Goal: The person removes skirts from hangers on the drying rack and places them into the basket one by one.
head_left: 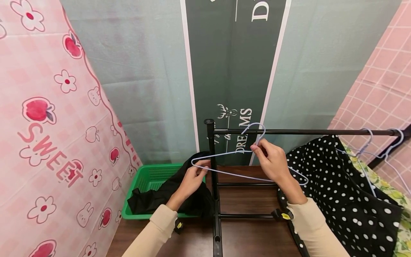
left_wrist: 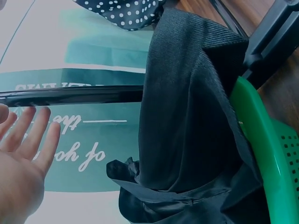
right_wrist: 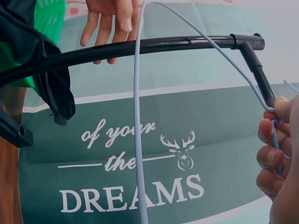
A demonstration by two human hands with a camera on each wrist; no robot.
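A light-blue wire hanger is held up in front of the black clothes rack. My right hand pinches it at the neck, just below the hook; in the right wrist view my right hand has its fingers curled around the wire. The hook overlaps the rail in the head view; I cannot tell whether it rests on it. My left hand is at the hanger's left corner. In the left wrist view my left hand has its fingers extended and spread.
A green basket with black cloth partly draped over its edge stands left of the rack post. At the right hang a black polka-dot garment, a yellow-green patterned cloth and more hangers. Printed curtains surround the brown floor surface.
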